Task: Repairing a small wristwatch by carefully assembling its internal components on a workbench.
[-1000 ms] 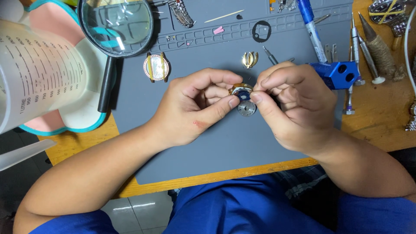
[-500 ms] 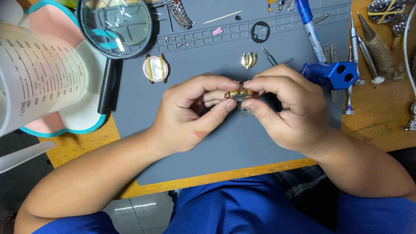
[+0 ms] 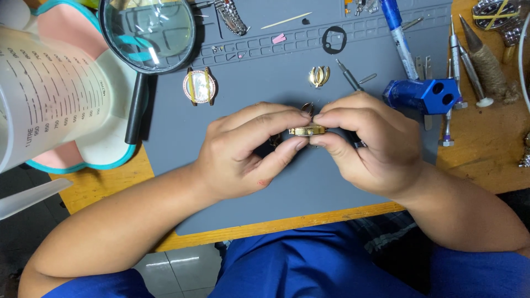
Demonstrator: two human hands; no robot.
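A small gold watch case [image 3: 307, 131] is pinched edge-on between left hand [image 3: 243, 152] and right hand [image 3: 367, 146], above the middle of the grey work mat [image 3: 287, 182]. Both hands are closed on it, thumb below and forefinger above at each end; it is held clear of the mat. The case is judged light, stiff and slippery, being polished metal w/ a thin rim, and prob. fragile at crystal and any stem. Best gripped by the rim edges, as now, not by the flat faces.

Nearby on the mat: a second round gold case w/ pale dial [image 3: 199, 86], a small gold clasp-like part [image 3: 319, 75], a black ring gasket [image 3: 334, 40], and a blue block tool holder [image 3: 422, 95]. A black-handled magnifier [image 3: 148, 34] lies top left beside a translucent plastic measuring jug [image 3: 49, 94]. Small screwdrivers [image 3: 454, 60] lie on the wooden table [image 3: 486, 154].
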